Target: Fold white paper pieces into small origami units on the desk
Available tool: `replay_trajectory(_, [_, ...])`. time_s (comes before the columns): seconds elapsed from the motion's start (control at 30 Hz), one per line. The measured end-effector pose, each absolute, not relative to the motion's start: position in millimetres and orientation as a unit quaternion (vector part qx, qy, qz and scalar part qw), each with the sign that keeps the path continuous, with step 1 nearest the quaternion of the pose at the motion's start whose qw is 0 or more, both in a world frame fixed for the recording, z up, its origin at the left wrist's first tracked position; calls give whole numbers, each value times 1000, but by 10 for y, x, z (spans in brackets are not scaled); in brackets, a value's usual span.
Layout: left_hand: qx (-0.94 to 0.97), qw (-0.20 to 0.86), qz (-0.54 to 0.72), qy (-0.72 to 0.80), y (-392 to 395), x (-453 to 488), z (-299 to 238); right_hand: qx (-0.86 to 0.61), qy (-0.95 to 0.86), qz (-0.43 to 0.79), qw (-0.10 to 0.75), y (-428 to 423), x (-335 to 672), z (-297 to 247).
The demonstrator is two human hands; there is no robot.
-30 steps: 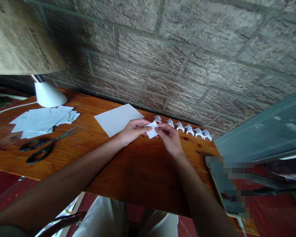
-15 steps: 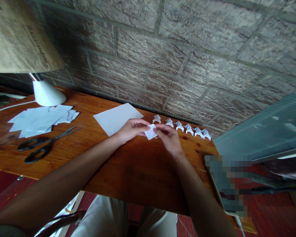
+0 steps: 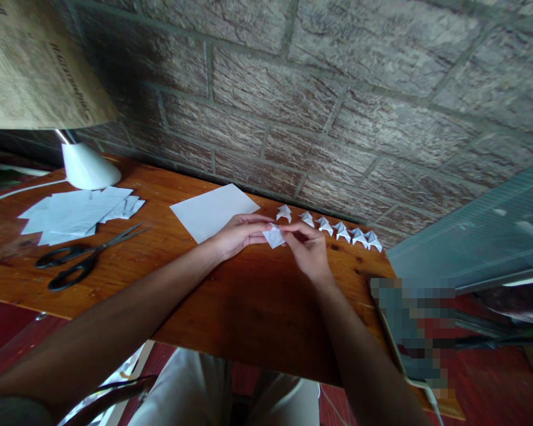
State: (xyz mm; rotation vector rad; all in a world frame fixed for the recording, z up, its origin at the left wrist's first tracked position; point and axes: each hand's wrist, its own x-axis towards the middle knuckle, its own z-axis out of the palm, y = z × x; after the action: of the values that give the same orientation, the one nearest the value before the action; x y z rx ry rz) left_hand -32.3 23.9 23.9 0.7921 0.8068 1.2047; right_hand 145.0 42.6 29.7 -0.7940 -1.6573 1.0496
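Note:
A small folded square of white paper is held above the wooden desk, one corner pointing down toward me. My left hand pinches its left side between thumb and fingers. On the right side, my right hand grips the upper edge with thumb and fingertips. Part of the paper is hidden behind the fingers. Just beyond my hands, several folded paper figures stand in a row near the wall. A larger white sheet lies flat behind my left hand.
Black-handled scissors lie on the left of the wooden desk. Behind them is a stack of cut paper, near a white lamp base. A brick wall borders the back. A device with a cable, partly blurred out, sits at right.
Both hands still hold the folded paper. My right thumb and fingers have shifted up toward the paper's right edge, and the paper has tilted slightly. The whole view has moved a little.

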Motion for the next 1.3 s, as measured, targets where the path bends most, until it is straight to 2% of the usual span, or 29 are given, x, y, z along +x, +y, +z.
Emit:
replay_trajectory(0.13, [334,672,555,359,246,-303,221,-306,-718,384,494,444,1469,274])
replay_trajectory(0.57, [264,682,599,326,212,-161,226,-318,-710,391,491,414,1419,274])
replay_trajectory(0.8, [259,673,601,344,225,-193,229,-381,-633,469,485,415,1356,250])
replay_trajectory(1.07, [300,605,631,381,235,-194,214,-403,-548,578,451,443,1366,254])
replay_trajectory(1.3, [277,645,610,369,240,-194,205,-411,-504,619,440,423,1357,293])
